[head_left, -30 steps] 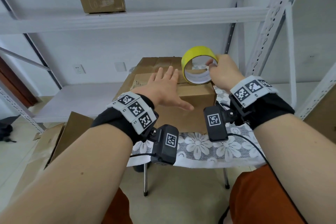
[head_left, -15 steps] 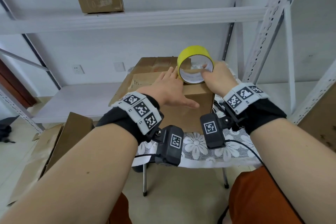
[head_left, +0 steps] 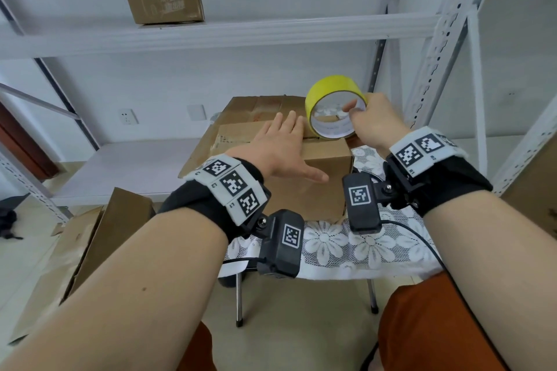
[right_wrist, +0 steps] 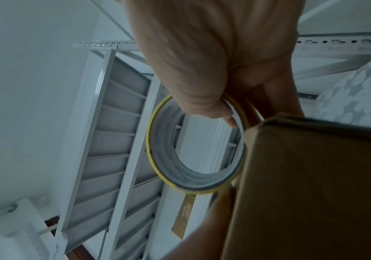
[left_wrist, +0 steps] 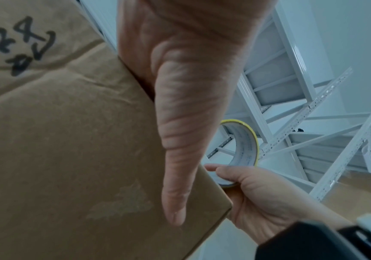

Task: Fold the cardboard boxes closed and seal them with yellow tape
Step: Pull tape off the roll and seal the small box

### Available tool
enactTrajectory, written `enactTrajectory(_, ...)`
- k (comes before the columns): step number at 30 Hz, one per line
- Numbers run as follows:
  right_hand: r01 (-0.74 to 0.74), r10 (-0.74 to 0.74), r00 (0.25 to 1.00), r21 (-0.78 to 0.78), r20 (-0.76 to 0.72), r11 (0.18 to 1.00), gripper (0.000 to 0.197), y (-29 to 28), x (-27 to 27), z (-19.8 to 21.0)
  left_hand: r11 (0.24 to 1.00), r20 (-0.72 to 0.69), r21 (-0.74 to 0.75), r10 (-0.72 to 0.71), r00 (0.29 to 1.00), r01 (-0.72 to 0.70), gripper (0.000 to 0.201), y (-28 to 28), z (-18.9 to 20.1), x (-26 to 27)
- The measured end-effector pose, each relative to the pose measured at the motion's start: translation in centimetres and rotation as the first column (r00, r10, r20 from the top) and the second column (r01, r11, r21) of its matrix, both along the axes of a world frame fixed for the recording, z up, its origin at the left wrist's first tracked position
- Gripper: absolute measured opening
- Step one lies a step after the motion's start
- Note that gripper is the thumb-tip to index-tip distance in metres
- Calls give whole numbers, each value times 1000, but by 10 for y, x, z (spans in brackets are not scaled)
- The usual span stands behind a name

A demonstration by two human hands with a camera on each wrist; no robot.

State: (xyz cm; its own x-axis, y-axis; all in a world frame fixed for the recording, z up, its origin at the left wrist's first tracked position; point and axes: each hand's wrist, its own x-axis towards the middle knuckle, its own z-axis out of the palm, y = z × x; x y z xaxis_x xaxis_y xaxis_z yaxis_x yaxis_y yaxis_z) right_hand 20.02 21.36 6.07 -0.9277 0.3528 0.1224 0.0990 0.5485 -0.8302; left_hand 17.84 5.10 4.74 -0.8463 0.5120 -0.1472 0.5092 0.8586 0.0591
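A brown cardboard box (head_left: pixel 313 178) stands on a small table, its top flaps folded down. My left hand (head_left: pixel 280 147) lies flat on the top with straight fingers, and its thumb (left_wrist: pixel 175 176) reaches down over the front face of the box (left_wrist: pixel 68 158). My right hand (head_left: pixel 373 123) grips a roll of yellow tape (head_left: pixel 331 90) on edge at the box's far right top corner, with the thumb inside the ring. In the right wrist view the yellow tape (right_wrist: pixel 155 168) sits beside the box's corner (right_wrist: pixel 313 184). The yellow tape (left_wrist: pixel 246 140) also shows in the left wrist view.
The table carries a white lace cloth (head_left: pixel 346 247) with flowers. A larger flat cardboard box (head_left: pixel 259 111) lies behind. White metal shelving (head_left: pixel 241 33) surrounds the table, with a small box (head_left: pixel 164 4) on an upper shelf. Flattened cardboard (head_left: pixel 99 238) leans at the left on the floor.
The right hand first carried the tape roll left and down toward the left hand, then back right a little. The left hand has stayed flat on the box top.
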Motion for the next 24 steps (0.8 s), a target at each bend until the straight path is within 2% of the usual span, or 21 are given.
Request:
enactTrajectory(5,30,-30,1000,3,11,1000,13,-7,3,-10,997,11,-65,37,999,-36,114,13,2,4)
enactTrajectory(8,32,-33,999,-42,-5,999,25,-9,4,-18,997,16,-72,40,999,-38,112,13,1,3)
enactTrajectory(10,35,-35,999,0,29,999,19,-10,4,-15,996,16,-78,37,999,-35,111,12,1,2)
enactTrajectory(13,41,-42,997,14,67,999,31,-6,2,-9,997,16,-76,33,999,-32,112,12,1,3)
enactTrajectory(14,48,-47,997,-5,68,999,29,-3,1,-8,997,13,-74,33,999,-32,114,12,1,2)
enactTrajectory(16,67,-63,996,-62,70,996,16,2,3,-7,997,10,-65,32,999,-31,117,11,0,2)
enactTrajectory(18,69,-58,997,-217,60,974,17,8,5,-7,998,14,-46,32,999,-31,119,10,0,3)
enactTrajectory(20,58,-49,998,-439,32,897,21,12,10,-6,999,20,-28,30,999,-30,120,10,0,3)
enactTrajectory(21,62,-55,998,-490,29,869,21,13,12,-7,999,20,-25,31,999,-30,121,10,0,2)
enactTrajectory(24,62,-62,998,-483,17,873,23,12,14,-8,998,28,-38,42,999,-41,120,13,2,4)
